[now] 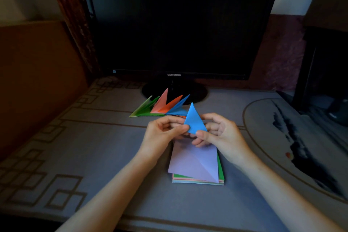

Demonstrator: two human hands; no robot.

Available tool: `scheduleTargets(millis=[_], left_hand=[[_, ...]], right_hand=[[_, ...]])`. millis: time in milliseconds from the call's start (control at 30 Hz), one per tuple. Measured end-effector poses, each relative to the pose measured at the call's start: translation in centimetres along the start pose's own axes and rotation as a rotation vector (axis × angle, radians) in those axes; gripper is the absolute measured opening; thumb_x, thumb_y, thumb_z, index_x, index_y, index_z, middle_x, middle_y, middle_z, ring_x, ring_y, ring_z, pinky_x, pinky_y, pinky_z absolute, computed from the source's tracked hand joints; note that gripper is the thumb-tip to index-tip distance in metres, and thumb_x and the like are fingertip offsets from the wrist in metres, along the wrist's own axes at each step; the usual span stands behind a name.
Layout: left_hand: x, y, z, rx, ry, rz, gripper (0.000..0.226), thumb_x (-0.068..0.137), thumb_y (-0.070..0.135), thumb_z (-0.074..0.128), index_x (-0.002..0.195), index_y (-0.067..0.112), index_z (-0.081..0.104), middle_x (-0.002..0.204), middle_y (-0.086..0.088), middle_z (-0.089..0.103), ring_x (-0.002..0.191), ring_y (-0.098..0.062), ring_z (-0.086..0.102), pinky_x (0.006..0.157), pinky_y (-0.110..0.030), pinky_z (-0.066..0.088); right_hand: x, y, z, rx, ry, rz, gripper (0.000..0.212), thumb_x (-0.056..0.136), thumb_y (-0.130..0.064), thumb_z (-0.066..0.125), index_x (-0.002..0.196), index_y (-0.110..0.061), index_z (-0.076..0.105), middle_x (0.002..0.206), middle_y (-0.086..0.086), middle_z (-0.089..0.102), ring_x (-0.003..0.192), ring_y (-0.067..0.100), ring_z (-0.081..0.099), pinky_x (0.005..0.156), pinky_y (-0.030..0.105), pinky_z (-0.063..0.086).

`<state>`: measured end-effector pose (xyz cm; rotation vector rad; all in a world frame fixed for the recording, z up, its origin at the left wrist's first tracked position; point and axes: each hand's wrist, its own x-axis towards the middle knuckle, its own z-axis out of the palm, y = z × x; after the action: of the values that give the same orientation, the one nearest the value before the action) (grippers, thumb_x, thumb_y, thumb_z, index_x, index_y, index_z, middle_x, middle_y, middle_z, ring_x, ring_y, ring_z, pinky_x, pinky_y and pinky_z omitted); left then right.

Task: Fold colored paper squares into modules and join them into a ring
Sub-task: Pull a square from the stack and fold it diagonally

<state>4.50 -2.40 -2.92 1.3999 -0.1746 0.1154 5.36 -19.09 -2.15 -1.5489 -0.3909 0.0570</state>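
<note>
I hold a blue triangle (194, 120) of folded paper up off the table (98, 156), between both hands, its sharp tip pointing to twelve o'clock. My left hand (163, 131) pinches its lower left corner: the thumb lies on the front of the paper and the other fingers (169, 120) curl behind it. My right hand (221, 133) pinches the lower right edge the same way, thumb in front, the rest of the fingers bent behind the fold. Both grips are closed on the paper, and the two thumbs nearly meet under the triangle.

At six o'clock from my hands, flat on the table, lies the stack of paper squares (195, 165). Its top sheet is lilac with a diagonal crease, and green, pink and pale blue edges show beneath it at the right and near sides. My right fingers hang just over its far edge.

At eleven o'clock from the triangle, the finished modules (162, 107) lie fanned together on the table: green, pink, orange and blue points, all slanting toward one o'clock. The blue one at the right end sits just behind the piece I hold.

Behind them, at twelve o'clock, stands a dark monitor (173, 24) on a round black foot (195, 92); the fan's tips overlap that foot.
</note>
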Motion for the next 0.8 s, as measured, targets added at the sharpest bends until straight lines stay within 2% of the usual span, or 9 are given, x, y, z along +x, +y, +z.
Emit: scheduleTargets(millis=[133, 233, 367, 433, 467, 567, 633, 700, 800], left_hand=[[-0.1, 0.0, -0.2, -0.028, 0.014, -0.02, 0.011, 0.079, -0.003, 0.064, 0.086, 0.005, 0.067, 0.07, -0.003, 0.071, 0.065, -0.014, 0.068, 0.066, -0.023, 0.057], [-0.1, 0.0, -0.3, -0.051, 0.033, -0.036, 0.011, 0.08, -0.003, 0.063, 0.086, 0.006, 0.067, 0.072, -0.002, 0.072, 0.065, -0.014, 0.068, 0.064, -0.022, 0.057], [0.0, 0.0, -0.3, -0.051, 0.066, -0.043, 0.01, 0.082, -0.001, 0.064, 0.086, 0.007, 0.068, 0.072, -0.002, 0.071, 0.065, -0.014, 0.068, 0.064, -0.021, 0.056], [0.1, 0.0, -0.4, -0.064, 0.108, -0.043, 0.011, 0.082, -0.001, 0.063, 0.086, 0.008, 0.068, 0.075, -0.002, 0.071, 0.067, -0.013, 0.068, 0.064, -0.022, 0.056], [0.2, 0.1, -0.5, -0.079, 0.126, -0.039, 0.011, 0.083, -0.001, 0.063, 0.086, 0.008, 0.068, 0.078, -0.001, 0.071, 0.069, -0.013, 0.068, 0.064, -0.022, 0.056], [0.2, 0.1, -0.6, -0.028, 0.114, 0.008, 0.014, 0.082, 0.0, 0.064, 0.084, 0.012, 0.071, 0.085, 0.001, 0.072, 0.08, -0.014, 0.067, 0.068, -0.024, 0.055], [0.0, 0.1, -0.4, 0.096, 0.057, 0.067, 0.012, 0.082, 0.001, 0.066, 0.085, 0.01, 0.073, 0.092, -0.002, 0.073, 0.088, -0.014, 0.066, 0.078, -0.025, 0.054], [-0.2, 0.1, -0.3, 0.209, -0.009, 0.147, 0.012, 0.082, 0.002, 0.066, 0.091, 0.006, 0.073, 0.098, -0.007, 0.072, 0.093, -0.015, 0.066, 0.085, -0.025, 0.052], [-0.2, 0.1, -0.1, 0.278, -0.063, 0.228, 0.018, 0.081, 0.003, 0.068, 0.095, 0.013, 0.073, 0.096, -0.008, 0.072, 0.09, -0.016, 0.067, 0.086, -0.029, 0.052]], right_hand=[[-0.3, -0.1, -0.1, 0.012, -0.059, 0.007, 0.049, 0.083, 0.012, 0.058, 0.118, -0.022, 0.051, 0.08, 0.013, 0.073, 0.073, 0.028, 0.071, 0.066, 0.027, 0.057], [-0.3, 0.0, -0.1, 0.02, -0.092, 0.012, 0.063, 0.084, 0.012, 0.056, 0.134, -0.022, 0.039, 0.089, 0.016, 0.073, 0.082, 0.031, 0.071, 0.072, 0.029, 0.057], [-0.4, 0.2, -0.2, 0.03, -0.161, -0.005, 0.075, 0.087, 0.014, 0.05, 0.142, -0.029, 0.022, 0.095, 0.012, 0.072, 0.092, 0.03, 0.069, 0.079, 0.028, 0.055], [-0.5, 0.2, -0.4, 0.002, -0.197, -0.018, 0.074, 0.087, 0.009, 0.053, 0.143, -0.027, 0.021, 0.1, 0.008, 0.07, 0.098, 0.025, 0.068, 0.083, 0.025, 0.052], [-0.5, 0.1, -0.5, -0.019, -0.197, -0.017, 0.073, 0.085, -0.001, 0.06, 0.144, -0.025, 0.024, 0.101, 0.003, 0.069, 0.098, 0.02, 0.067, 0.084, 0.023, 0.051], [-0.5, -0.6, -0.8, -0.074, -0.083, -0.039, 0.076, 0.069, -0.051, 0.074, 0.133, -0.019, 0.047, 0.103, -0.004, 0.069, 0.092, 0.012, 0.066, 0.077, 0.021, 0.052], [-0.4, -1.1, -0.9, -0.102, 0.012, -0.079, 0.074, 0.062, -0.066, 0.071, 0.116, -0.016, 0.06, 0.095, -0.003, 0.069, 0.082, 0.01, 0.063, 0.062, 0.022, 0.051], [-0.3, -1.2, -0.8, -0.138, 0.055, -0.084, 0.054, 0.066, -0.057, 0.074, 0.101, -0.016, 0.066, 0.082, -0.006, 0.069, 0.068, 0.006, 0.059, 0.049, 0.019, 0.045], [-0.2, -0.8, -0.5, -0.192, 0.063, -0.057, 0.012, 0.073, -0.025, 0.075, 0.08, -0.017, 0.068, 0.068, -0.009, 0.068, 0.048, 0.006, 0.056, 0.041, 0.018, 0.035]])
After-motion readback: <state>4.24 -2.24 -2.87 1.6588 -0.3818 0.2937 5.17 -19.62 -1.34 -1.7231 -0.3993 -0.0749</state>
